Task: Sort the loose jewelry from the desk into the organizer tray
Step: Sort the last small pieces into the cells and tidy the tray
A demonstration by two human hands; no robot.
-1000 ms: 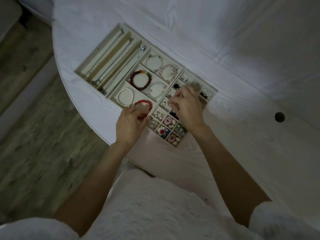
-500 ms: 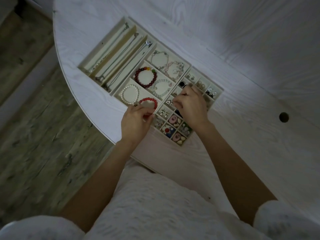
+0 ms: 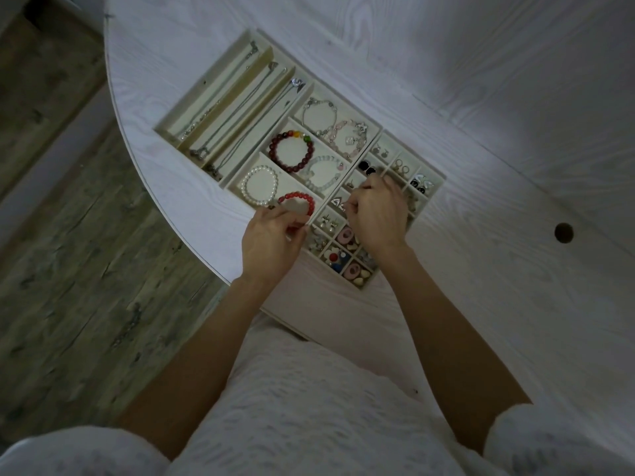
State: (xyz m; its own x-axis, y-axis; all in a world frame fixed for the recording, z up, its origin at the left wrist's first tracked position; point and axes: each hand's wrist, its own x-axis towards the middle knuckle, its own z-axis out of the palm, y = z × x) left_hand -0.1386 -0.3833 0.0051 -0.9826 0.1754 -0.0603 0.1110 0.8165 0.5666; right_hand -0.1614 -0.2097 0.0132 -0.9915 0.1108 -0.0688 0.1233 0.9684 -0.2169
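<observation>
**Almost done: both hands at the near end of the tray**

Now the organizer tray (image 3: 347,101) sits on the white tabletop (image 3: 498,97), tilted so its long side runs from far left to near right. Necklaces lie in the long slots on the left, bracelets in the middle, and earrings in the small squares on the right.

The left hand (image 3: 269,240) rests on the near edge of the tray, its fingers curled and touching the red bracelet (image 3: 298,202), which lies in its slot beside the pearl bracelet (image 3: 259,185). It may be pinching the beads, but that is hard to see.

The right hand (image 3: 376,216) is over the little earring squares, fingers bent down. It hides whatever it holds, so I cannot tell if it has something.

I see no loose jewelry on the tabletop. The earring squares lie right under the right hand, so that hand is nearer for the next small piece.
</observation>
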